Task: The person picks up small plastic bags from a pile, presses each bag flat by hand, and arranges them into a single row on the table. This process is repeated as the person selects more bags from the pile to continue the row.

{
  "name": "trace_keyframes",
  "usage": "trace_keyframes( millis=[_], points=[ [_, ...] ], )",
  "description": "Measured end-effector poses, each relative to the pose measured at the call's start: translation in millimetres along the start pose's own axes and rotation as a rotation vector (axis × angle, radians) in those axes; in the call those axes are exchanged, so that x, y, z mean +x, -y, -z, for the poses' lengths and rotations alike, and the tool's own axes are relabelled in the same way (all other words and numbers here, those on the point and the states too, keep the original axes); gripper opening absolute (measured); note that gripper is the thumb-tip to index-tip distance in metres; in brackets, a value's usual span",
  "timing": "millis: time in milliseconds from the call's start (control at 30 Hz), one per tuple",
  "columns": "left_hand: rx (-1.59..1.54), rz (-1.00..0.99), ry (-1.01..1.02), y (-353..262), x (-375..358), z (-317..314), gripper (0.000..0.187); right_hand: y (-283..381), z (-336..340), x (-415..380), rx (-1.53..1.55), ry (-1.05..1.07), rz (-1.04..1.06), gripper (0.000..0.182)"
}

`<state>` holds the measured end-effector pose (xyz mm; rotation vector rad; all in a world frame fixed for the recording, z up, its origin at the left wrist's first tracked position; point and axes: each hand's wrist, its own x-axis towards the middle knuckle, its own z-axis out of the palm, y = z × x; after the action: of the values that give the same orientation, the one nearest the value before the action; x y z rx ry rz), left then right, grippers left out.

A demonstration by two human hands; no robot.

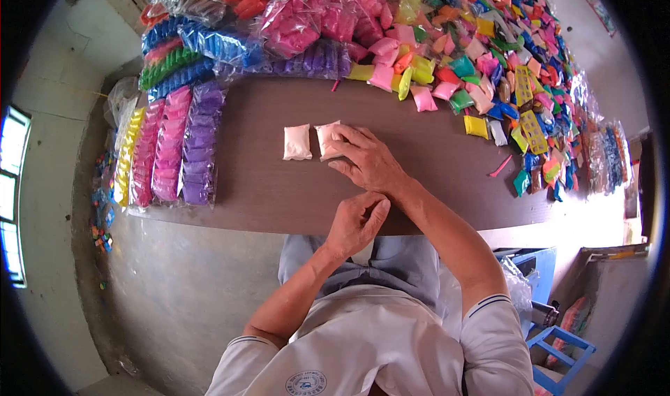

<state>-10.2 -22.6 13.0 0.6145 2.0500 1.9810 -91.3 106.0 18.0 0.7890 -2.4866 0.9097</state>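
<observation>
Two small pale pink packets lie side by side on the brown table [258,179]. The left packet [297,142] lies flat, with nothing touching it. My right hand [368,160] grips the right-hand packet [326,139] from its right side, fingers over its upper edge and thumb low beside it; part of this packet is hidden under the fingers. My left hand [357,223] rests at the table's front edge, just below my right wrist. Its fingers are curled in and closed, and I see nothing in them.
Bags of yellow, pink and purple packets [199,144] line the table's left side. Larger filled bags [293,19] are stacked at the back. A big heap of loose coloured packets [488,68] covers the right. A blue stool frame [565,354] stands on the floor at lower right.
</observation>
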Motion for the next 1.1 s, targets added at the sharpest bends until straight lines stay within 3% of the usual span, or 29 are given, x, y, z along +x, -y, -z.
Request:
trace_keyframes(
  millis=[100,200,367,833,1100],
  points=[
    [0.021,0.015,0.027,-5.2,-0.4,2.1,0.022,-8.2,-2.7,-4.4,-0.053,0.043,0.024,0.033],
    [0.053,-0.007,0.01,0.4,-1.3,0.7,0.022,-8.5,-4.1,1.1,-0.086,-0.012,-0.006,0.044],
    [0.058,-0.003,0.02,-5.3,-1.2,2.9,0.022,1.0,-21.0,18.3,-0.259,0.16,0.106,0.057],
    [0.011,-0.053,0.017,-3.3,0.1,2.1,0.017,-6.8,-62.9,67.7,-0.183,0.194,0.059,0.045],
    [-0.276,0.116,-0.069,11.9,-5.5,1.4,0.013,-2.2,-102.5,93.3,-0.217,0.074,0.105,0.048]
  ],
)
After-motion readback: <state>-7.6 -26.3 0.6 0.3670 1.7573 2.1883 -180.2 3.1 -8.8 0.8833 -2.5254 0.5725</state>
